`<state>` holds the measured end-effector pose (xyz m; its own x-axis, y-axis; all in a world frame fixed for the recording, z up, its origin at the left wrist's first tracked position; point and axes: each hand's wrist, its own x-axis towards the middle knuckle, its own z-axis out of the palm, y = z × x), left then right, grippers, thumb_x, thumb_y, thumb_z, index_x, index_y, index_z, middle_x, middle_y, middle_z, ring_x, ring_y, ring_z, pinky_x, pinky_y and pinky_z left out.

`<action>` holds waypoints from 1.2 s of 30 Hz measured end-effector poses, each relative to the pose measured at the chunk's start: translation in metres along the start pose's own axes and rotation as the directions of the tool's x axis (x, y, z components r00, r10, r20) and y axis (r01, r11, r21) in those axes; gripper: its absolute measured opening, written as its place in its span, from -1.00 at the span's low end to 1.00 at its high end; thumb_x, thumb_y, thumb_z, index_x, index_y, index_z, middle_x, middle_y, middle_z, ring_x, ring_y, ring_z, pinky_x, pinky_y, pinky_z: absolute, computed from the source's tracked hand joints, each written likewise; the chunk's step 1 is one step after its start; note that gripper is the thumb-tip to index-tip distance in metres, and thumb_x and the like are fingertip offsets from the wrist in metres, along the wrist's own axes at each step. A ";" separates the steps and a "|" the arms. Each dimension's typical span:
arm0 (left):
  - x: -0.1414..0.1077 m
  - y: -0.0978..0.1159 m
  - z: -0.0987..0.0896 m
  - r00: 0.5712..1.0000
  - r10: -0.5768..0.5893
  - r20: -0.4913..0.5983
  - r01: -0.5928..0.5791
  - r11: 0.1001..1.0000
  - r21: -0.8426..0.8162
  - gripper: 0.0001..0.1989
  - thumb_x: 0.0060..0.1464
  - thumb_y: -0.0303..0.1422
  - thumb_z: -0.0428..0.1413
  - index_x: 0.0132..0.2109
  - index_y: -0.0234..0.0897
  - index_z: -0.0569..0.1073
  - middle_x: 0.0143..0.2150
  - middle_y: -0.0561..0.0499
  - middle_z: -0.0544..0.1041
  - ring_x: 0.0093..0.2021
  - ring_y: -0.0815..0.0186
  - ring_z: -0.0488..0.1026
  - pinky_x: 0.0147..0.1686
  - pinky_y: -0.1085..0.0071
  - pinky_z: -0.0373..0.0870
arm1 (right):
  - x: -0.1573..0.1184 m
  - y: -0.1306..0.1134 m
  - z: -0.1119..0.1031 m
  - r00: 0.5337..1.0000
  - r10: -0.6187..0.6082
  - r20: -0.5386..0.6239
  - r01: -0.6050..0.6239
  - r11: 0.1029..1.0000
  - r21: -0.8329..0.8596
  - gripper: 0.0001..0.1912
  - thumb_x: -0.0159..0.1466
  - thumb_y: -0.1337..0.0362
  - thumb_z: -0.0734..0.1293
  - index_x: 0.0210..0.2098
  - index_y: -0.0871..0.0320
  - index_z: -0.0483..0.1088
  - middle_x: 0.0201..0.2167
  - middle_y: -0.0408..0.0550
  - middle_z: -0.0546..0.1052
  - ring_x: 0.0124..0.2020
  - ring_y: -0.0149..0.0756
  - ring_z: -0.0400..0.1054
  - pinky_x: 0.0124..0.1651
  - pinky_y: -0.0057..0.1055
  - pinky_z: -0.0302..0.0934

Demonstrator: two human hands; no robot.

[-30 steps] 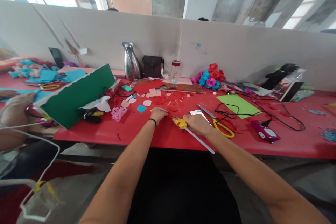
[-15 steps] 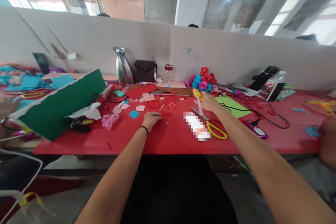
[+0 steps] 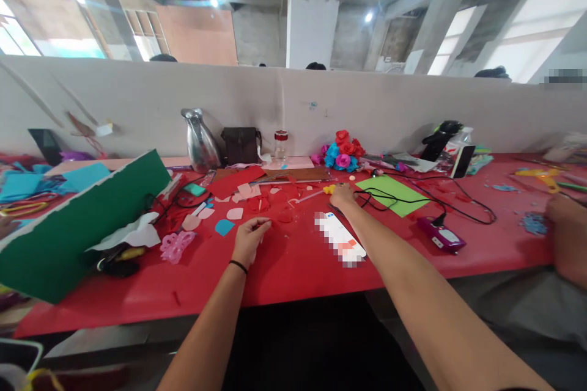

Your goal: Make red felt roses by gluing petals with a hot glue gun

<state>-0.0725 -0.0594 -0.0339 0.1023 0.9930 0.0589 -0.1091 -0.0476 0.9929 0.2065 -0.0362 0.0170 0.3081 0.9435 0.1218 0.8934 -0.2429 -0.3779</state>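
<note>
Head view: left hand (image 3: 250,238), left of phone (image 3: 343,238), fingertips pressed together, contents unclear; right hand (image 3: 343,195) wraps yellow glue gun (image 3: 329,190) just beyond phone. Advisable: aim tip clear of fingers.

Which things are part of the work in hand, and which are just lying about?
Likely in use:
- yellow glue gun, in right hand
- pink petal-shaped paper piece, near left hand

Apparently lying about:
- metal jug
- dark flap bag
- red-lidded jar
</note>
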 end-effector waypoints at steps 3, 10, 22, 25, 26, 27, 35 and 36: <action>0.000 -0.001 0.001 1.000 -0.017 0.015 0.017 1.000 0.024 -0.59 -0.33 -0.10 0.27 -0.37 -0.35 0.53 -0.63 0.13 0.33 -0.63 0.52 0.08 -0.62 0.51 -0.03 | -0.018 -0.020 0.005 0.998 0.037 -0.055 -0.022 0.968 0.251 -0.66 0.28 0.32 0.24 0.04 0.25 0.34 0.11 0.30 0.34 0.15 0.01 0.21 0.09 -0.05 0.14; -0.001 -0.008 0.000 0.998 -0.056 0.032 0.054 0.996 0.072 -0.58 -0.27 -0.15 0.26 -0.23 -0.32 0.56 -0.47 0.04 0.49 -0.53 0.45 0.26 -0.52 0.48 0.15 | -0.079 -0.085 0.059 0.975 -0.159 0.154 -0.020 0.631 0.775 -0.64 0.25 0.06 0.20 -0.27 0.19 0.49 -0.31 0.01 0.58 -0.27 -0.34 0.44 -0.20 -0.42 0.29; -0.001 -0.010 -0.001 0.989 0.042 0.139 -0.051 0.997 0.060 -0.63 -0.20 -0.29 0.25 -0.17 -0.31 0.50 -0.41 0.05 0.47 -0.43 0.44 0.36 -0.38 0.50 0.29 | -0.101 -0.089 0.070 0.965 -0.195 0.177 -0.111 0.305 0.946 -0.80 -0.06 0.19 0.43 -0.54 0.23 0.50 -0.63 -0.17 0.47 -0.58 -0.48 0.22 -0.44 -0.48 0.09; -0.004 -0.005 0.000 0.990 0.092 0.107 -0.102 0.990 0.097 -0.63 -0.05 -0.23 0.17 -0.07 -0.28 0.46 -0.42 0.10 0.43 -0.59 0.53 0.20 -0.56 0.55 0.16 | -0.100 -0.088 0.076 0.982 -0.113 0.151 -0.124 0.212 0.969 -0.81 -0.08 0.19 0.45 -0.55 0.21 0.51 -0.64 -0.20 0.46 -0.58 -0.48 0.23 -0.45 -0.48 0.09; -0.005 -0.004 0.001 0.989 0.117 0.087 -0.125 0.988 0.092 -0.65 0.01 -0.21 0.12 -0.06 -0.27 0.44 -0.43 0.11 0.41 -0.62 0.54 0.14 -0.60 0.55 0.10 | -0.098 -0.088 0.078 0.987 -0.074 0.145 -0.131 0.174 0.976 -0.80 -0.08 0.18 0.46 -0.53 0.20 0.51 -0.64 -0.21 0.46 -0.58 -0.47 0.23 -0.46 -0.48 0.09; -0.005 -0.003 0.002 0.988 0.143 0.064 -0.148 0.986 0.079 -0.67 0.06 -0.19 0.08 -0.07 -0.26 0.42 -0.43 0.12 0.40 -0.65 0.55 0.09 -0.63 0.55 0.07 | -0.096 -0.087 0.080 0.990 -0.029 0.141 -0.136 0.131 0.982 -0.78 -0.09 0.17 0.46 -0.52 0.20 0.51 -0.64 -0.21 0.46 -0.58 -0.47 0.24 -0.46 -0.47 0.11; -0.003 -0.004 0.001 0.957 0.284 0.057 -0.288 0.954 0.080 -0.89 0.05 -0.32 0.08 -0.31 -0.26 0.42 -0.46 0.09 0.43 -0.55 0.46 0.23 -0.51 0.51 0.18 | -0.088 -0.103 0.095 0.981 0.139 0.132 -0.103 -0.198 0.975 -0.74 -0.18 0.15 0.51 -0.51 0.13 0.52 -0.58 -0.18 0.53 -0.52 -0.41 0.33 -0.41 -0.43 0.22; -0.003 -0.004 0.001 0.954 0.294 0.058 -0.299 0.950 0.090 -0.91 0.03 -0.35 0.09 -0.35 -0.27 0.43 -0.45 0.08 0.44 -0.51 0.44 0.26 -0.45 0.50 0.21 | -0.090 -0.105 0.096 0.981 0.135 0.136 -0.104 -0.221 0.970 -0.75 -0.18 0.17 0.52 -0.52 0.13 0.53 -0.57 -0.18 0.54 -0.52 -0.41 0.33 -0.40 -0.43 0.22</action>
<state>-0.0717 -0.0624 -0.0381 0.1231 0.9270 0.3543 -0.0453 -0.3514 0.9351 0.0535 -0.0737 -0.0426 0.3785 0.9239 -0.0563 -0.5465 0.1739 -0.8192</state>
